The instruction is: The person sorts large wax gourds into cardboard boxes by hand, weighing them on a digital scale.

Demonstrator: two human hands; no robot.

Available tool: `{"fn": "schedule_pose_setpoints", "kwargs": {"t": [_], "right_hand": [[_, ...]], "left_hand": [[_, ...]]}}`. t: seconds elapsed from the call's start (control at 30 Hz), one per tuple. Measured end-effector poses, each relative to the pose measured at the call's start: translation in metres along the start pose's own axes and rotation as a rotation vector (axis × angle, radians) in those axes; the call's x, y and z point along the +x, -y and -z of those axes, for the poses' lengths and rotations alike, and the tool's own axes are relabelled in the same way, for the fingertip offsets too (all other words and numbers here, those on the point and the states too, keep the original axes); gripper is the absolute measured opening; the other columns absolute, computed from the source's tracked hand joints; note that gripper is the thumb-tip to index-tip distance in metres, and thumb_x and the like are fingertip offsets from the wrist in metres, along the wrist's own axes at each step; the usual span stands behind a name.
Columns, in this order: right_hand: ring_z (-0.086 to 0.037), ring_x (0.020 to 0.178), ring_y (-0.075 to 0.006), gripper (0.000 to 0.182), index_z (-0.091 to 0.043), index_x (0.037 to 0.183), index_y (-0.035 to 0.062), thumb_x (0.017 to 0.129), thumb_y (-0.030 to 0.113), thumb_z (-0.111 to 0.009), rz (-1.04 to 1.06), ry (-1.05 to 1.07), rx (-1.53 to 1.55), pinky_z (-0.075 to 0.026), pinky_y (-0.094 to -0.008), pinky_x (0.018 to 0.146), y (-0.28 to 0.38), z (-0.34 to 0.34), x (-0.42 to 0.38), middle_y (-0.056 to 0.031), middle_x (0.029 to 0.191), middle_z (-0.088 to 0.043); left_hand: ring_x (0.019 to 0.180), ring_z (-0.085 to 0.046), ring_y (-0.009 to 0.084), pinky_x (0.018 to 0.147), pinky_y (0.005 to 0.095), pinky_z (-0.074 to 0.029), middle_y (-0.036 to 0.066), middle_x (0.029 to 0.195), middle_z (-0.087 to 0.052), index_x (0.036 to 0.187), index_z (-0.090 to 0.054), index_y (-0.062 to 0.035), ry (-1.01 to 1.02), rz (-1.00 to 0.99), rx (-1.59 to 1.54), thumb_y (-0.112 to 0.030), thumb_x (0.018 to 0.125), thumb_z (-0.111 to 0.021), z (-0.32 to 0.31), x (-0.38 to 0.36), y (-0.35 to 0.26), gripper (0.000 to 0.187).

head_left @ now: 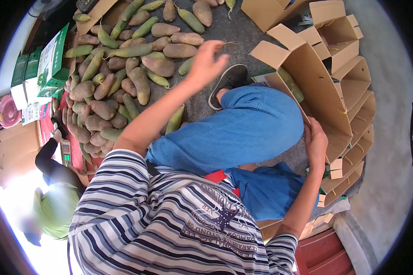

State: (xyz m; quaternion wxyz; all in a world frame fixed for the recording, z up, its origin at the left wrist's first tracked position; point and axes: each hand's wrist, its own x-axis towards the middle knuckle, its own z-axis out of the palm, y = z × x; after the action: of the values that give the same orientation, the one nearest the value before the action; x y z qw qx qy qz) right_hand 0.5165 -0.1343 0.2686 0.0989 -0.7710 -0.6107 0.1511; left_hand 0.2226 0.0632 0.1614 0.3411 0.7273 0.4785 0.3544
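Note:
My left hand (206, 64) is raised over the floor at the right edge of a large heap of green and reddish-brown root vegetables (158, 65). Its fingers are apart and hold nothing; a thin root shows just past the fingertips. On the other side of my knee, my right hand (315, 142) has its fingers curled on the near edge of an open cardboard box (323, 94). Inside that box, against its left side, lies a green vegetable (290, 85). The rest of the box's inside is partly hidden by its walls.
More open cardboard boxes (358, 85) with rope handles stand nested along the right. My dark shoe (234, 78) is between heap and boxes. Green-and-white cartons (53, 62) stand at the left. Another person in a green top (59, 206) is at the lower left. A red item (323, 254) is at the lower right.

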Motion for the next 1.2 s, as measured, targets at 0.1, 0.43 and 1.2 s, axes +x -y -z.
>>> {"fn": "schedule_pose_setpoints", "kwargs": {"t": [0.1, 0.43, 1.2], "right_hand": [[-0.058, 0.09, -0.0362, 0.018, -0.056, 0.104, 0.0083, 0.086, 0.012, -0.055, -0.024, 0.012, 0.011, -0.046, -0.0412, 0.074, 0.006, 0.003, 0.001, -0.0153, 0.097, -0.06], [-0.059, 0.091, -0.0354, 0.019, -0.057, 0.105, 0.0088, 0.086, 0.012, -0.055, -0.058, 0.017, 0.028, -0.046, -0.0408, 0.075, 0.002, -0.001, 0.003, -0.0154, 0.097, -0.06], [-0.059, 0.087, -0.0344, 0.019, -0.057, 0.103, 0.0087, 0.084, 0.013, -0.056, -0.013, -0.014, 0.011, -0.046, -0.0415, 0.072, -0.006, -0.002, 0.002, -0.014, 0.094, -0.06]], "left_hand": [[0.105, -0.048, 0.0371, 0.092, 0.0424, -0.04, 0.022, 0.107, -0.053, 0.109, -0.051, 0.0002, -0.08, -0.028, 0.429, -0.013, 0.073, -0.06, 0.038, -0.015, 0.106, 0.039], [0.117, -0.047, 0.0331, 0.096, 0.0383, -0.041, 0.024, 0.127, -0.047, 0.125, -0.045, 0.0015, 0.205, 0.703, 0.477, -0.027, 0.07, -0.07, 0.14, -0.015, 0.268, 0.067], [0.053, -0.049, 0.0106, 0.044, 0.0248, -0.034, 0.005, 0.071, -0.055, 0.081, -0.057, -0.0067, -0.073, 1.126, -0.408, -0.041, 0.07, -0.075, 0.071, -0.124, 0.131, 0.04]]}}
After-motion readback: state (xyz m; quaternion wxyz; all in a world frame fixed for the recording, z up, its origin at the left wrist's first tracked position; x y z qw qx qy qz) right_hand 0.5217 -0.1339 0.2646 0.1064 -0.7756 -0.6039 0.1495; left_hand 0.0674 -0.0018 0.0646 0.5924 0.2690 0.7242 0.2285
